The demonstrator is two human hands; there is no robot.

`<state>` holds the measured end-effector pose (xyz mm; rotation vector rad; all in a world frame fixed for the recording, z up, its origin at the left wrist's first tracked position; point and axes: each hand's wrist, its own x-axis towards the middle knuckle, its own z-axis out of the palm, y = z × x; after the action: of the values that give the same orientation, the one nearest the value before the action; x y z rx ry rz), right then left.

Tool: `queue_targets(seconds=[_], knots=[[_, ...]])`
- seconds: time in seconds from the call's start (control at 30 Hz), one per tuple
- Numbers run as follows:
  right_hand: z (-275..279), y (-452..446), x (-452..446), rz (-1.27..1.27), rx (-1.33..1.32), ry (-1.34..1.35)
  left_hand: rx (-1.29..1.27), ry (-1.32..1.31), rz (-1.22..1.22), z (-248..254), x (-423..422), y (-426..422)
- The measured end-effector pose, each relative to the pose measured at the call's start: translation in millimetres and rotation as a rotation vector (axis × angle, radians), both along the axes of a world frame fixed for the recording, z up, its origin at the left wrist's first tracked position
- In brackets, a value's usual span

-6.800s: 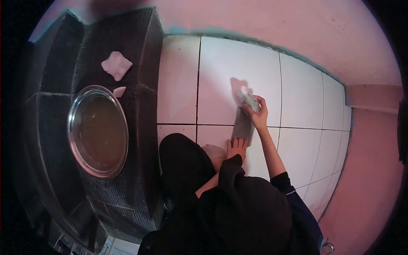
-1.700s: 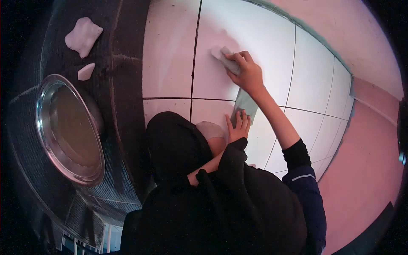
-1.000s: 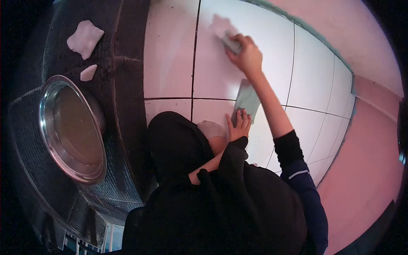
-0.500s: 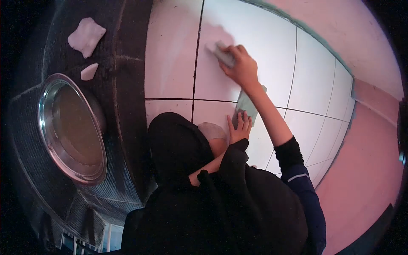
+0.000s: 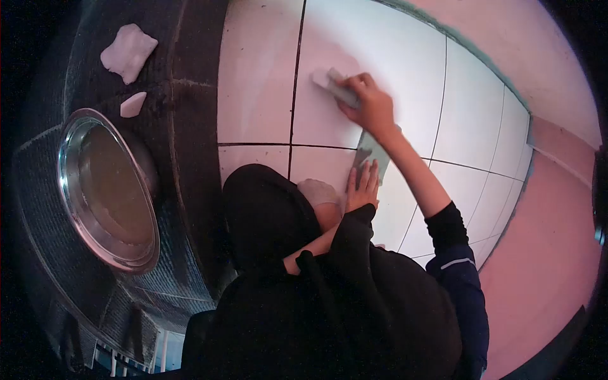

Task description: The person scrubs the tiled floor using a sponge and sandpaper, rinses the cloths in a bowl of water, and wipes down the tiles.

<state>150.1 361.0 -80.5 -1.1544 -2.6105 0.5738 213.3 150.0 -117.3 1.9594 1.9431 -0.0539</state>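
Note:
My right hand (image 5: 373, 107) is closed around a small grey-green block (image 5: 343, 92), held above the white tiles. A pale piece (image 5: 322, 78) shows at the block's far end; whether it is part of the block I cannot tell. Below it, a flat grey-green slab (image 5: 372, 154) lies on the tiled floor, its upper part partly hidden by my right wrist. My left hand (image 5: 363, 185) rests on the near end of the slab with its fingers spread. Close to the left hand is my foot (image 5: 321, 197), in a light covering.
At the left, a metal basin (image 5: 155, 244) of murky liquid stands on a dark tiled step (image 5: 193, 120). Beyond it lie a large whitish piece (image 5: 128, 54) and a smaller one (image 5: 133, 105). A pink wall (image 5: 544, 240) runs along the right.
My right hand has gone back and forth over the tiles with the block, and is now slightly right of where it was half a second ago. My left hand stays on the slab.

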Motion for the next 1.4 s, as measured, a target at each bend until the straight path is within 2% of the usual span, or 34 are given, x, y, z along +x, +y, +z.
queue_targets(seconds=[0.03,0.07,0.1,0.17,0.23,0.27,0.3,0.37,0.4,0.5,0.57,0.63,0.67,0.7,0.77,0.83,0.97,1.13,1.4], knots=[[0.3,6.1,-2.2,-0.004,-0.001,0.001,0.042,-0.013,-0.011,6.5,-3.7,4.8],[0.6,20.9,-7.4,-0.084,0.024,0.026,0.054,-0.131,-0.003,9.5,-7.4,7.6],[1.5,35.2,-11.9,-0.17,0.049,0.051,0.058,-0.128,-0.015,6.3,-6.1,9.3],[4.8,49.7,-11.4,-0.273,-0.018,0.129,0.136,-0.282,0.001,-0.8,-6.6,15.1],[8.9,57.9,-7.0,-0.386,-0.118,0.453,0.152,-0.324,-0.012,-5.6,-7.8,28.9],[10.8,58.8,-1.8,-0.368,-0.073,0.564,0.16,-0.376,-0.011,-7.0,-11.1,36.0],[11.7,55.2,4.2,-0.362,-0.076,0.567,0.161,-0.372,-0.004,-11.3,-16.6,46.2],[20.2,41.5,19.5,-0.597,-0.321,0.718,0.312,-0.348,-0.136,-22.2,-30.1,75.2],[16.7,42.3,27.7,-0.59,-0.317,0.72,0.242,-0.479,-0.087,-28.9,-37.6,85.9],[4.3,39.3,56.8,-0.581,-0.267,0.75,0.332,-0.453,-0.064,-40.1,-52.9,84.5],[8.5,35.1,67.2,-0.6,-0.312,0.84,0.298,-0.447,-0.006,-32.8,-51.1,71.6],[14.1,33.2,74.4,-0.621,-0.296,0.828,0.165,-0.309,0.373,-22.3,-49.8,57.6],[16.3,32.5,77.0,-0.67,-0.343,0.853,0.125,-0.261,0.466,-18.9,-52.7,52.9],[17.2,31.6,79.7,-0.718,-0.392,0.877,0.122,-0.257,0.459,-16.5,-59.7,54.8],[9.7,31.5,87.6,-0.716,-0.363,0.879,0.194,-0.078,0.623,-13.5,-76.9,64.3],[9.2,35.0,88.8,-0.725,-0.321,0.804,0.218,-0.049,0.683,-11.8,-99.0,84.3],[13.9,38.3,85.3,-0.701,-0.345,0.854,0.265,-0.039,0.788,-16.4,-147.3,124.5],[11.3,49.6,91.3,-0.804,-0.395,0.892,0.399,0.006,0.637,-30.6,-161.9,164.6],[10.5,53.5,106.0,-0.872,-0.363,0.854,0.454,-0.062,0.392,-45.5,-167.8,233.4]])
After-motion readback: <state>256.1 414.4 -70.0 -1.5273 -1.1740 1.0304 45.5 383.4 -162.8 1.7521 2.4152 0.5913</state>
